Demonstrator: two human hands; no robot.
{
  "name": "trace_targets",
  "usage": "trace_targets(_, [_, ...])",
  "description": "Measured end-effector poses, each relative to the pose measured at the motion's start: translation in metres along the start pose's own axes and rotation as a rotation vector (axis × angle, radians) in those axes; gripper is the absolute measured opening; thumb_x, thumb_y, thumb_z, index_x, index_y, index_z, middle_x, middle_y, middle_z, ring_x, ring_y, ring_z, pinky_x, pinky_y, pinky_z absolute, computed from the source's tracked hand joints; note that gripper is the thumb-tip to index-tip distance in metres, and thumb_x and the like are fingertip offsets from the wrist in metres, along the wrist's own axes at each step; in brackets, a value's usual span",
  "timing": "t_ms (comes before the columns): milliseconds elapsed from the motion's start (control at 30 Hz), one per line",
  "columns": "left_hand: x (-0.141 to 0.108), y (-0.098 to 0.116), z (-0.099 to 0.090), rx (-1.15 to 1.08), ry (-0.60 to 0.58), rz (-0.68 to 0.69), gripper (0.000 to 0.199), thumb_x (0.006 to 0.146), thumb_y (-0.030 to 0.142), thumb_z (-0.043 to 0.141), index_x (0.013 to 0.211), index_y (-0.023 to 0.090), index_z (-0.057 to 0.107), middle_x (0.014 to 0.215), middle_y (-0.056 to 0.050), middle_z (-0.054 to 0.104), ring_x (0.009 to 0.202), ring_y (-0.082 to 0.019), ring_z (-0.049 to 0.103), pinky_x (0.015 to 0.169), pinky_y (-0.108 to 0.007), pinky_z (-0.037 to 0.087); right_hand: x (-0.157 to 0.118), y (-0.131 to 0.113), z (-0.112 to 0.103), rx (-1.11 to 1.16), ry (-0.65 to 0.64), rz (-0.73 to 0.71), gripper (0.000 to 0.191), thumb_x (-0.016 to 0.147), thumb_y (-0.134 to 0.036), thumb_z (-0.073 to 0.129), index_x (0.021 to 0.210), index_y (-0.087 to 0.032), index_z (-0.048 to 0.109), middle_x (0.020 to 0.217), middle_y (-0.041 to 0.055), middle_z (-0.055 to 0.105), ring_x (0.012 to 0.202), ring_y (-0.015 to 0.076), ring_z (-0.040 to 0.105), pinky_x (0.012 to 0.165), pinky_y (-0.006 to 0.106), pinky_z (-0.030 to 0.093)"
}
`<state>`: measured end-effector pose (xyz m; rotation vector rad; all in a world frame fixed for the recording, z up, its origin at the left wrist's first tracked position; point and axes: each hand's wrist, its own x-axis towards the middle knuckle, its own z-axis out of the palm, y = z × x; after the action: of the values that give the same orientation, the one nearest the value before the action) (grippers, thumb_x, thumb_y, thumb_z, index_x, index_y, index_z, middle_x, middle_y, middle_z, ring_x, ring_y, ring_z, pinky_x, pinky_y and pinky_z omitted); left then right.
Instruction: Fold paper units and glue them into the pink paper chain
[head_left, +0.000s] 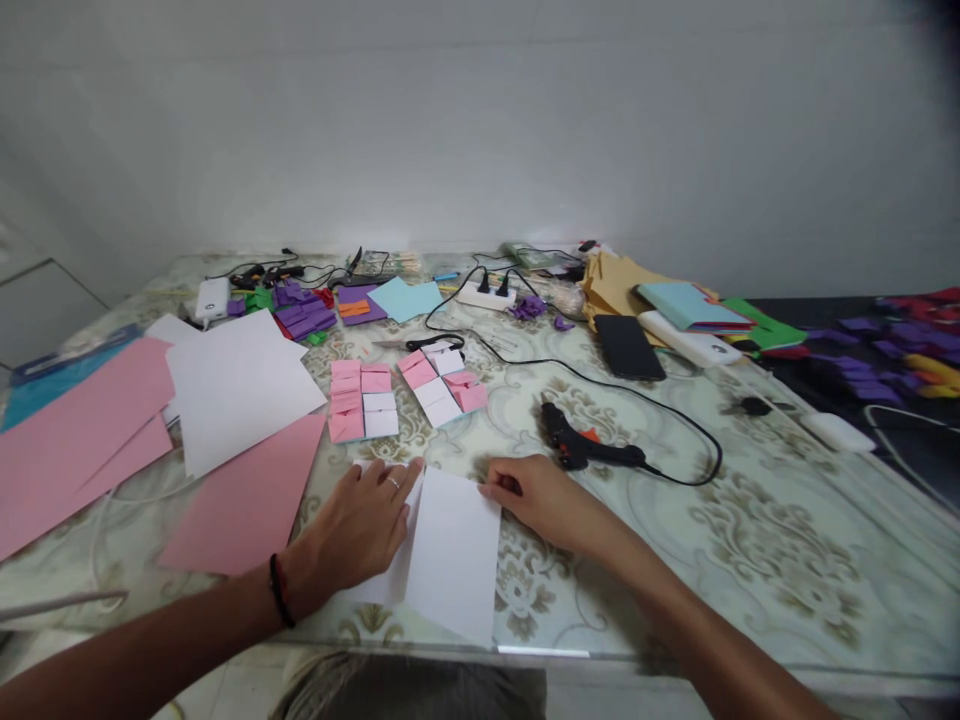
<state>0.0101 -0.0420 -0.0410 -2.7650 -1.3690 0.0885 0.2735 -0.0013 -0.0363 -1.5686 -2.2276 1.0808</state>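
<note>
A folded white sheet (454,560) lies at the front edge of the patterned table, its right panel slightly raised. My left hand (369,520), with a ring and a dark bracelet, presses on the left panel near the fold, fingers spread. At the sheet's upper right corner, my right hand (534,497) pinches the paper between thumb and fingers. Just beyond the sheet are two pink-and-white folded paper squares, one on the left (364,400) and one on the right (442,385).
A black glue gun (592,440) lies right of my hands, its cord looping behind it. Large white (240,390) and pink sheets (251,505) cover the left. Scissors (427,343), a power strip (486,295), a black phone (628,347) and coloured papers sit farther back.
</note>
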Motion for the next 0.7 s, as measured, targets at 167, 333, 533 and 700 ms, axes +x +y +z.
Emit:
trace_targets(167, [0.001,-0.001,-0.002,-0.001,-0.011,0.003,0.056,0.104,0.021,0.040,0.158,0.007,0.041,0.131,-0.017,0.070,0.111,-0.031,0.062,0.086,-0.046,0.047,-0.005,0.003,-0.001,0.037,0.024,0.002,0.031,0.095,-0.037,0.057,0.069,-0.020,0.058,0.062,-0.0009,0.054,0.060,0.0159,0.045,0.059,0.028,0.029])
trace_targets(333, [-0.004,-0.003,-0.001,-0.040,0.029,-0.051,0.055,0.105,0.023,0.039,0.158,0.007,0.041,0.132,-0.018,0.068,0.113,-0.033,0.063,0.091,-0.049,0.049,-0.012,0.005,-0.001,0.078,-0.001,0.030,0.033,0.095,-0.041,0.058,0.072,-0.018,0.064,0.065,0.0019,0.061,0.061,0.0167,0.050,0.057,0.028,0.031])
trace_targets(533, [-0.019,-0.003,0.018,-0.089,0.198,0.041,0.057,0.105,0.023,0.041,0.160,0.007,0.036,0.165,-0.016,0.043,0.154,-0.031,0.036,0.126,-0.048,0.027,-0.013,0.003,0.002,0.141,0.048,0.141,0.033,0.095,-0.036,0.058,0.067,-0.019,0.058,0.060,0.0019,0.064,0.053,0.0152,0.052,0.052,0.026,0.033])
trace_targets(700, [-0.021,-0.002,0.030,-0.097,0.169,0.024,0.063,0.105,0.023,0.040,0.164,0.008,0.027,0.172,-0.014,0.031,0.161,-0.029,0.023,0.131,-0.050,0.018,-0.018,0.001,0.009,0.273,-0.053,0.251,0.033,0.097,-0.035,0.055,0.067,-0.020,0.054,0.057,0.0003,0.063,0.041,0.0119,0.050,0.044,0.024,0.035])
